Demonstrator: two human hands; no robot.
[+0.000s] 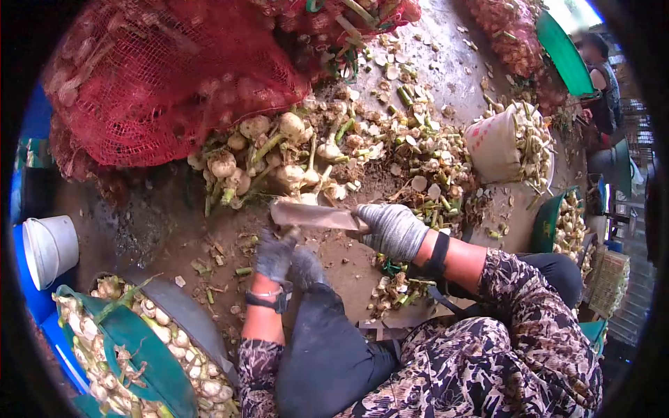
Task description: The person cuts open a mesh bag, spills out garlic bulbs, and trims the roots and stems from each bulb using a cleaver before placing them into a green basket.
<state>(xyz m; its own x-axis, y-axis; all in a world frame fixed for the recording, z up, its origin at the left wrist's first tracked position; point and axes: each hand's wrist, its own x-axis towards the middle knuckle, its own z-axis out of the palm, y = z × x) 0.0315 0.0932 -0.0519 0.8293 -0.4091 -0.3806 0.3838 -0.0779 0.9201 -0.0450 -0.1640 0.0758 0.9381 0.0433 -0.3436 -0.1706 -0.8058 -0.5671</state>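
My right hand (396,230), in a grey knit glove, is wrapped round the handle of a broad-bladed knife (317,216). The blade points left across the middle of the view. My left hand (274,255), in a darker grey glove, is just below the blade's far end. Its fingers are blurred, so I cannot make out whether they hold anything. Beyond the blade lies a heap of garlic bulbs (286,174) with stems attached. Under and beside the knife are cut stems and trimmings (432,150). My foot (305,269) is close beside my left hand.
A red mesh sack (160,90) of garlic bulks at the upper left. Trimmed bulbs fill a container (188,313) at lower left, near a white bucket (52,251). A tipped white bucket (491,148) spills stems at right. Another person (603,87) is at upper right.
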